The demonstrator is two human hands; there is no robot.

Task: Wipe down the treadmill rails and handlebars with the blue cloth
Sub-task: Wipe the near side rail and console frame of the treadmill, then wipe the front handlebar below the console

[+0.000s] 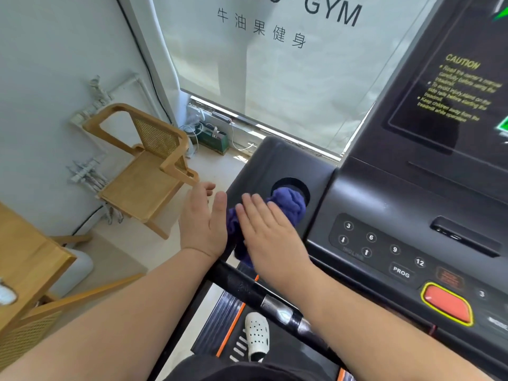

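Note:
A crumpled blue cloth [288, 206] lies on the left wing of the black treadmill console [277, 163], partly over the round cup holder [290, 185]. My right hand [270, 237] lies flat on the cloth with the fingers straight and together, pressing it down. My left hand [204, 225] is held open on its edge just left of the cloth, at the console's left side, fingers apart. The black handlebar [264, 298] with a silver sensor patch runs below my wrists.
A wooden chair with a cane back [145, 166] stands on the floor to the left. A wooden table [24, 259] sits at the near left. The button panel and red stop button [446, 303] lie to the right. A white clog [257, 335] stands on the belt deck.

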